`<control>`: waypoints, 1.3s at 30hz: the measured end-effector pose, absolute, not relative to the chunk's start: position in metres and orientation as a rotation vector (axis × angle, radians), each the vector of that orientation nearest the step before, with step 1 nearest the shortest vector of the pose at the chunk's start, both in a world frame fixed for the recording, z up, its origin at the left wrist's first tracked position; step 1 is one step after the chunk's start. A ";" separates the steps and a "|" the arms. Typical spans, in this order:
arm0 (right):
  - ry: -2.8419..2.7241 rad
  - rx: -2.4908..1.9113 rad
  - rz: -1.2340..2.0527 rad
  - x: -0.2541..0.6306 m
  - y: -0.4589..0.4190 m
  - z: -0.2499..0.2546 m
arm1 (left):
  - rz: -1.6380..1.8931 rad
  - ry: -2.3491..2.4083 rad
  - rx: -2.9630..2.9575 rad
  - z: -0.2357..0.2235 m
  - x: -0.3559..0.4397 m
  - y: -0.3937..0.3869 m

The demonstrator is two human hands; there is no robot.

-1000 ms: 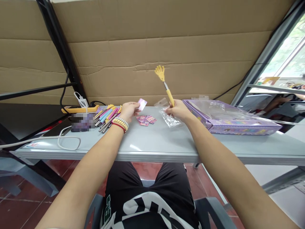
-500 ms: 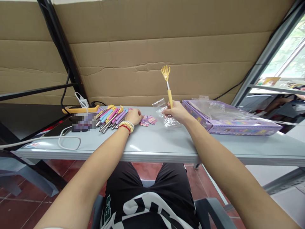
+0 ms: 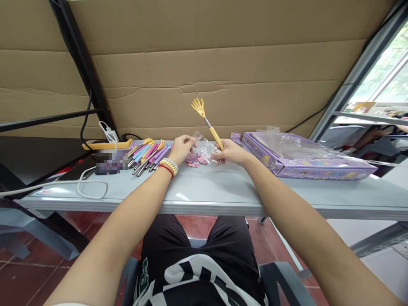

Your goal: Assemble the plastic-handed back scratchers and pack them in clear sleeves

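Note:
My right hand point(image 3: 232, 152) is closed round the handle of a yellow back scratcher point(image 3: 216, 137), whose hand-shaped head points up and to the left. The same hand also keeps hold of a clear plastic bag point(image 3: 205, 145). My left hand point(image 3: 184, 148), fingertips pinched together, is at the bag's left edge. Small pink printed cards point(image 3: 200, 160) lie on the table just below the bag. Left of my left hand is a pile of back scratchers point(image 3: 148, 156) with purple, blue, pink and yellow handles.
A purple box point(image 3: 325, 172) with clear plastic on top stands at the right of the table point(image 3: 210, 191). At the left are a blurred-out phone-like item point(image 3: 106, 171), a white cable point(image 3: 92, 197) and a yellow tray-like object point(image 3: 123, 145). Cardboard point(image 3: 223, 63) lines the back.
My left hand has risen from beside the pink cards to the plastic bag. My right hand has brought the bag and back scratcher leftward, tilting the scratcher to the left.

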State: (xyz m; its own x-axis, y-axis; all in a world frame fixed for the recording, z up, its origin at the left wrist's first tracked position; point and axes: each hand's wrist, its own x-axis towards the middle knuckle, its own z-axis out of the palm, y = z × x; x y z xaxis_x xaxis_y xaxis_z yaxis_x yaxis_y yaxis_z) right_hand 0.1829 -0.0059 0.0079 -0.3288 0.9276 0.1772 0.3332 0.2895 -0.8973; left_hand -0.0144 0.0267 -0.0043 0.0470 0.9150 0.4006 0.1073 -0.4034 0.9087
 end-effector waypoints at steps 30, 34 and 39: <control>-1.540 -0.918 1.117 0.179 -0.012 0.015 | 1.920 1.374 1.265 0.002 -0.028 0.032; -1.475 -0.878 1.240 0.186 -0.014 0.022 | 1.854 1.507 1.415 0.000 -0.026 0.030; -1.657 -1.280 0.974 0.192 -0.007 0.018 | 1.777 1.621 1.696 -0.006 -0.029 0.035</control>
State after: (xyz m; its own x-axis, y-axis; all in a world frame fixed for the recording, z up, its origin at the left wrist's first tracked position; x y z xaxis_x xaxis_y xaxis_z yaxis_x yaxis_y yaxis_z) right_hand 0.1915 -0.0068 0.0184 -0.1592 0.9774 0.1394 0.3534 0.1883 -0.9163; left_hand -0.0287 0.0345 -0.0055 -0.3227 0.7478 0.5802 0.5092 -0.3796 0.7724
